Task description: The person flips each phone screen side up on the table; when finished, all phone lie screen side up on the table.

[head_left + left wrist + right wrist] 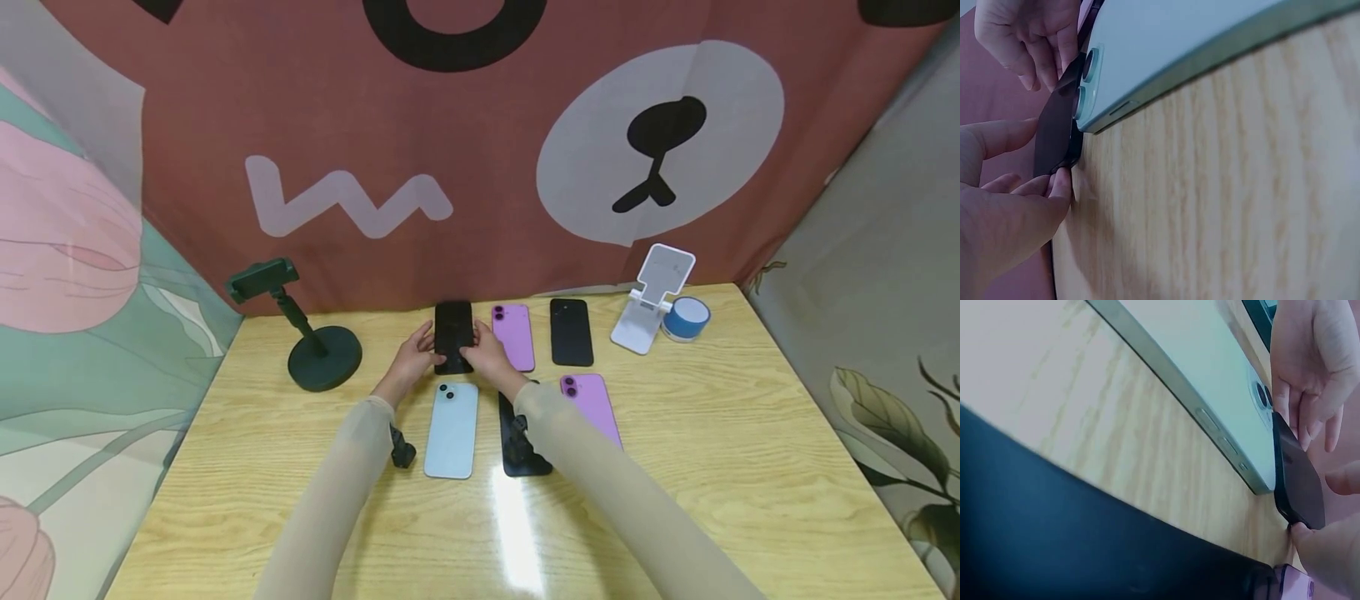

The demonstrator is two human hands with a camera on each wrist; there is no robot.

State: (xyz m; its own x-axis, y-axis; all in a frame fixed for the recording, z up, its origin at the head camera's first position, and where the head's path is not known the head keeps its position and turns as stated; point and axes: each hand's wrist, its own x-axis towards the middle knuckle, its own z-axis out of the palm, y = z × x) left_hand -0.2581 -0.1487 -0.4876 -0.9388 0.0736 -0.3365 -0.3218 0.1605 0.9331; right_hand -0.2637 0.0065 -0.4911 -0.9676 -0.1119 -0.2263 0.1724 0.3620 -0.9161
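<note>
Phone (453,329) between your left grip (412,358) and right grip (490,353), near the far edge of the worktop (720,450).
Its long axis points toward that edge; both pinch its sides.

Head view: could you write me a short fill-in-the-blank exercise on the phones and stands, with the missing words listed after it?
The phone between the left hand and the right hand is ____ in colour.
The pale blue phone shows ____ large camera lenses.
The folding stand beside the round blue-and-white object is ____.
The dark stand is on the person's ____ side.

Missing words: black; two; white; left.
</note>
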